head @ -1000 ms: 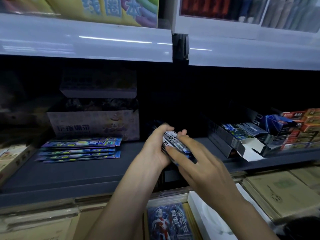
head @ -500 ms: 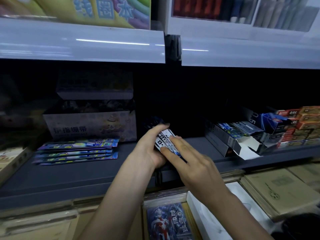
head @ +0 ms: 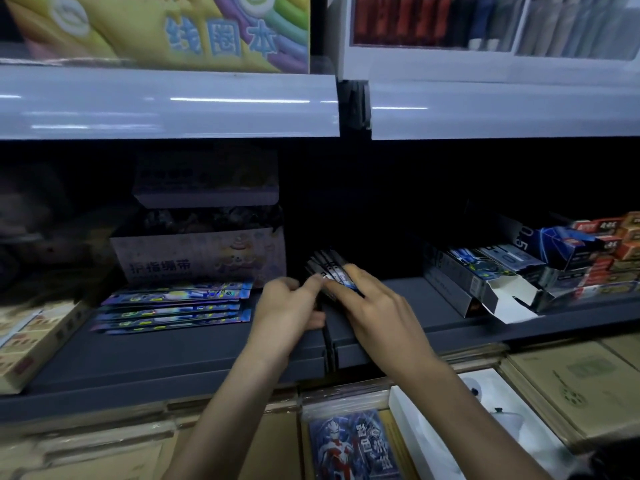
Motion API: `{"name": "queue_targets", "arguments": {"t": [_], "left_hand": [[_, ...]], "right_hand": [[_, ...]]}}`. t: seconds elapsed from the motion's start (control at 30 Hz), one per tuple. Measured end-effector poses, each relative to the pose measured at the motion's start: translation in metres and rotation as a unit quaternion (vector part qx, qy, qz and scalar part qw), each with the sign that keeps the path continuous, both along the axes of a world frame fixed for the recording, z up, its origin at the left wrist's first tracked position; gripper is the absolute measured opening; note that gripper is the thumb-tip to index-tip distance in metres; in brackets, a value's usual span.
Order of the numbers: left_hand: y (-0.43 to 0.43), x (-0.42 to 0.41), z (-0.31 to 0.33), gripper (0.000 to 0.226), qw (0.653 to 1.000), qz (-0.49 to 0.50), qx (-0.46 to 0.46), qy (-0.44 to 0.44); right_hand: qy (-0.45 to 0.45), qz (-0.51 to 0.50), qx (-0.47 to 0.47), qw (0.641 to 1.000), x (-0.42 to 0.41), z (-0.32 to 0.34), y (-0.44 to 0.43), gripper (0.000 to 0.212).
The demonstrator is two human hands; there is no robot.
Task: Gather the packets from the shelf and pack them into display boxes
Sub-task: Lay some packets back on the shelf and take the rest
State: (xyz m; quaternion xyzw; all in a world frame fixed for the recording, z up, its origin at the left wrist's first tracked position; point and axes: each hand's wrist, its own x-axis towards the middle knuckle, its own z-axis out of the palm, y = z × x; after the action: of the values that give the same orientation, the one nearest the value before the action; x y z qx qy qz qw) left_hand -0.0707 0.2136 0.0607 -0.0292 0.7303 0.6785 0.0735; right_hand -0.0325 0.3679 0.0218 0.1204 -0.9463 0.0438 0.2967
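While the left hand (head: 291,306) pinches the near-left edge of the fanned packets (head: 329,266) with curled fingers, the right hand (head: 377,313) presses straight fingers on top of them, mid-shelf (head: 173,351). I judge this the gathering step: squaring 1 stack. Next comes a firm 2-handed lift toward the open display box (head: 485,292) on the right. Compared with 0.5 s ago, the stack fans wider and lies farther in, and the left hand has dropped from over its top.
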Motion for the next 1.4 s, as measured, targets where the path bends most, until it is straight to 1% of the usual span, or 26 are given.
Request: {"name": "queue_targets", "arguments": {"t": [0.07, 0.2, 0.27, 0.4, 0.5, 0.63, 0.7, 0.77, 0.83, 0.93, 1.0, 1.17, 1.4], "left_hand": [[-0.003, -0.005, -0.007, 0.03, 0.998, 0.025, -0.021, 0.062], [-0.002, -0.01, -0.014, 0.018, 0.994, 0.024, -0.043, 0.096], [-0.001, -0.009, -0.015, 0.015, 0.993, 0.03, -0.049, 0.101], [-0.002, -0.012, -0.016, 0.021, 0.992, 0.032, -0.054, 0.108], [-0.001, -0.01, -0.015, 0.004, 0.991, 0.032, -0.062, 0.11], [0.0, -0.007, -0.015, 0.008, 0.989, 0.034, -0.085, 0.119], [0.0, -0.007, -0.016, 0.015, 0.987, 0.038, -0.088, 0.125], [0.0, -0.005, -0.015, 0.02, 0.982, 0.04, -0.123, 0.137], [0.0, -0.003, -0.014, 0.021, 0.974, 0.04, -0.164, 0.154], [-0.001, 0.0, -0.014, 0.021, 0.965, 0.04, -0.192, 0.172], [-0.003, 0.003, -0.014, 0.022, 0.962, 0.036, -0.202, 0.181], [-0.008, 0.012, -0.017, 0.02, 0.958, 0.019, -0.193, 0.21], [-0.012, 0.035, -0.023, 0.025, 0.929, 0.01, -0.223, 0.296]], "right_hand": [[-0.011, -0.003, -0.009, 1.0, -0.006, 0.001, -0.005, 0.072], [-0.027, 0.017, -0.038, 0.999, -0.012, 0.007, -0.014, 0.063], [-0.063, 0.019, -0.081, 0.995, -0.012, 0.011, -0.015, 0.062], [-0.119, 0.046, -0.184, 0.975, -0.012, 0.019, -0.012, 0.06], [-0.154, 0.052, -0.237, 0.958, -0.013, 0.021, -0.008, 0.064], [-0.15, 0.06, -0.243, 0.957, -0.009, 0.021, -0.004, 0.063], [-0.147, 0.059, -0.246, 0.956, -0.008, 0.021, -0.004, 0.063], [-0.142, 0.053, -0.25, 0.956, -0.006, 0.022, -0.003, 0.062], [-0.137, 0.045, -0.254, 0.956, -0.004, 0.024, -0.002, 0.056], [-0.134, 0.031, -0.263, 0.955, -0.002, 0.023, 0.002, 0.051], [-0.132, 0.025, -0.268, 0.954, -0.001, 0.023, 0.003, 0.052], [-0.128, 0.013, -0.279, 0.951, 0.0, 0.022, 0.004, 0.055], [-0.128, -0.002, -0.301, 0.945, 0.007, 0.02, 0.007, 0.054]]}}
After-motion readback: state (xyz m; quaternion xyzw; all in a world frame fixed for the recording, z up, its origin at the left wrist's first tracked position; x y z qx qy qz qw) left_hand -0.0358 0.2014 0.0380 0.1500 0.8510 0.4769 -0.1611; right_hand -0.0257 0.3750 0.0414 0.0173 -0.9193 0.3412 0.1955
